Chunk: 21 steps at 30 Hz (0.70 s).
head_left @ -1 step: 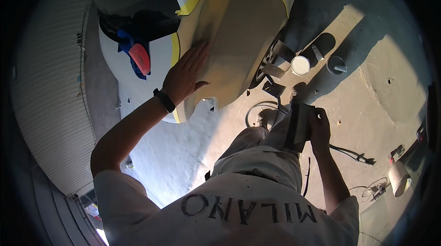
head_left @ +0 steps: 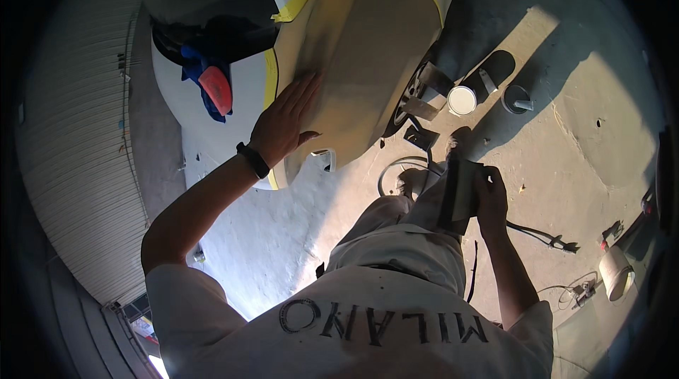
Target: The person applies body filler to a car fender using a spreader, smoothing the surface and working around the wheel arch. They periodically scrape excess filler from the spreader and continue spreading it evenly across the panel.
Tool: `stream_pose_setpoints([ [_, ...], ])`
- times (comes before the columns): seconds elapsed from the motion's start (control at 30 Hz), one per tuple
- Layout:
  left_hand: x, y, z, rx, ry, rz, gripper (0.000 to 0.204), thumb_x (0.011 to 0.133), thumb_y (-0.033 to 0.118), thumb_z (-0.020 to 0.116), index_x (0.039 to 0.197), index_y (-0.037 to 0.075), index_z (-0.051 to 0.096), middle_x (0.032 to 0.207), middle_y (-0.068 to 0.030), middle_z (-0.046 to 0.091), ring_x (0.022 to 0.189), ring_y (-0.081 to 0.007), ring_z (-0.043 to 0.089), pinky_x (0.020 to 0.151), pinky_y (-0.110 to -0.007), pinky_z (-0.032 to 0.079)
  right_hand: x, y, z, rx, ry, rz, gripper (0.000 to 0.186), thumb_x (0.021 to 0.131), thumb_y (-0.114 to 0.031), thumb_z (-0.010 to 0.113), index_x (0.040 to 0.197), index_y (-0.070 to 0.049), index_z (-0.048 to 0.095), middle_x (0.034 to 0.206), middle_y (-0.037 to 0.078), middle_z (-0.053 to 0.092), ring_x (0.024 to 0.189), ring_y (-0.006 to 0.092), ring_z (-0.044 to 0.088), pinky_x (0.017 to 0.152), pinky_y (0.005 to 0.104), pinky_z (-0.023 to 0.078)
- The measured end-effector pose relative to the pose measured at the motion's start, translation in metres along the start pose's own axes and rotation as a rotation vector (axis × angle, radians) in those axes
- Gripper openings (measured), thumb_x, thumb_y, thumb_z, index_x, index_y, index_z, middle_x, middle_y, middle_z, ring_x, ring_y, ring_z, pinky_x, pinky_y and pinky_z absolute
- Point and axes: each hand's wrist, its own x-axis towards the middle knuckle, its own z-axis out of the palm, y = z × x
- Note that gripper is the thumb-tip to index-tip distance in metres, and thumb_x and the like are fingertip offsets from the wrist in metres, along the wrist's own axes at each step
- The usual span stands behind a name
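My left hand, with a black band at the wrist, lies flat on a car body panel. Its fingers are stretched out over patchy tan, grey and dark sanded paint. Yellow masking tape edges the panel to the left of the hand. Low on the right, beside my leg, my right hand is closed round the side of a flat black-and-grey sanding block. Some of its fingers are hidden behind the block.
A blue cloth and a red rounded object rest on the white bodywork at left. An open can and a dark round tin stand on the floor. A hose lies at right near a pale cylinder.
My left hand has slid very slightly toward me along the panel, staying flat. The sanding block in my right hand has turned a little; that hand has barely moved.
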Motion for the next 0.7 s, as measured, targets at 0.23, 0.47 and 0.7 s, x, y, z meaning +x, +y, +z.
stream_pose_setpoints([
  [0.23, -0.081, 0.065, 0.062, -0.074, 0.069, 0.033, 0.101, 0.094, 0.075, 0.040, 0.162, 0.001, 0.024, 0.172, -0.0116, 0.018, 0.159, -0.0255, 0.014, 0.130, -0.039, 0.010, -0.042, 0.033, 0.045, 0.008, 0.033, -0.105, 0.030, 0.100, -0.021, 0.064, 0.122, -0.001, 0.060, 0.099, 0.011, 0.069, 0.087, 0.0128, 0.062, 0.073, 0.0288, 0.051],
  [0.47, -0.138, 0.125, 0.122, -0.012, 0.110, 0.072, 0.101, 0.093, 0.074, 0.043, 0.161, 0.001, 0.027, 0.172, -0.0090, 0.019, 0.159, -0.0244, 0.013, 0.131, -0.038, 0.008, -0.100, 0.092, 0.098, -0.071, 0.135, -0.033, 0.039, 0.097, -0.026, 0.068, 0.129, -0.005, 0.061, 0.105, 0.012, 0.071, 0.091, 0.0181, 0.066, 0.078, 0.0342, 0.054],
  [0.7, -0.167, 0.152, 0.140, -0.410, 0.233, 0.128, 0.097, 0.094, 0.066, 0.054, 0.159, -0.001, 0.030, 0.170, -0.0105, 0.023, 0.158, -0.0220, 0.018, 0.130, -0.036, 0.014, -0.148, 0.135, 0.127, 0.117, 0.127, -0.074, 0.036, 0.100, -0.021, 0.066, 0.131, -0.005, 0.058, 0.111, 0.014, 0.069, 0.100, 0.0187, 0.067, 0.086, 0.0326, 0.055],
])
